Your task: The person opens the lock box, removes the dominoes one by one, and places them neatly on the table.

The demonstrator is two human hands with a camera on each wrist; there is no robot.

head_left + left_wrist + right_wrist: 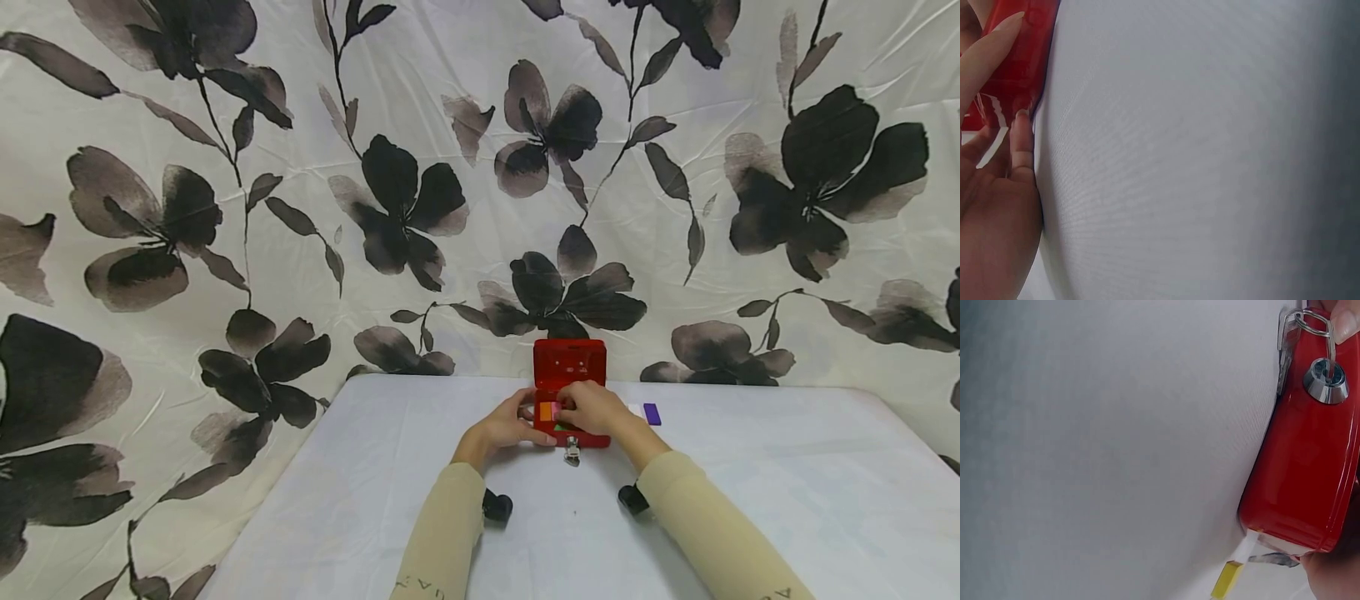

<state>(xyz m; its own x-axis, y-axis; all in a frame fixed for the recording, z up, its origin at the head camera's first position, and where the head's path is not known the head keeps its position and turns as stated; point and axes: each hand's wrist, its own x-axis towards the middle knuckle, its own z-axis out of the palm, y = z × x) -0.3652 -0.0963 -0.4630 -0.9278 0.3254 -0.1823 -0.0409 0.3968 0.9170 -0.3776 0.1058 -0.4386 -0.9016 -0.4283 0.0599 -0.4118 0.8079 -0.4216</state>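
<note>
A red metal cash box [570, 439] stands at the table's far edge with its lid [570, 360] raised. My left hand [510, 423] grips its left side, thumb along the front and fingers round the side. My right hand [597, 407] reaches in over the right side, fingers bent down inside. At those fingertips lies a small pink piece [556, 407], beside an orange piece [545, 412]; a green piece [561, 427] shows below. Whether the right fingers pinch anything is hidden. Keys on a ring [1285, 353] hang from the front lock [1326, 381].
Right of the box lies a small purple piece [652, 414] with white beside it. A yellow-ended piece [1229, 579] shows by the box in the right wrist view. A white cloth covers the table [360, 500]; a floral curtain [465, 317] hangs behind.
</note>
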